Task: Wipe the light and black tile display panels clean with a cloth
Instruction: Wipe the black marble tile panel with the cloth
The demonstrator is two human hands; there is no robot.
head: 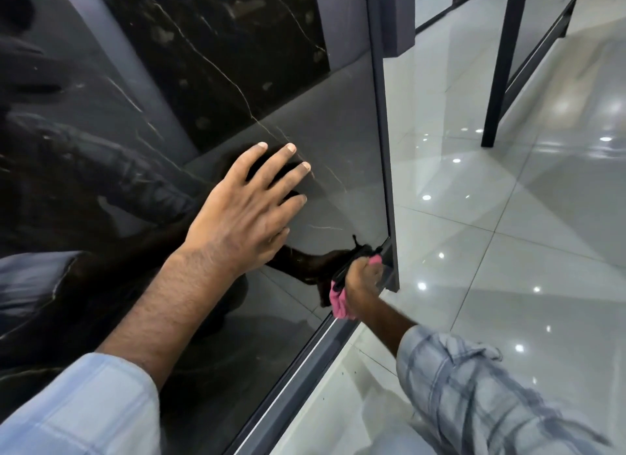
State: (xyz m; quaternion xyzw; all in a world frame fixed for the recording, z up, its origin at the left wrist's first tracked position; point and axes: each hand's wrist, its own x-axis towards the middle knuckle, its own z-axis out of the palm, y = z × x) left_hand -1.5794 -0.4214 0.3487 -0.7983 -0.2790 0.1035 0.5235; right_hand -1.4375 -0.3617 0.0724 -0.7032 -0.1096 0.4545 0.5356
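Head view: my left hand [245, 210] lies flat, fingers spread, on the glossy black veined tile panel [210, 65], my right hand [362, 281] clutching the crumpled pink cloth [338, 302] against its lower right corner by the dark metal frame [381, 115].

No text, label, brand, number or sign can be read anywhere in the view. The black tile panel [220, 48] shows only pale veining and reflections. Its dark frame [381, 115], the pink cloth [338, 302], the checked sleeve [474, 387] and the glossy floor tiles [508, 251] carry no lettering or marks that can be made out.
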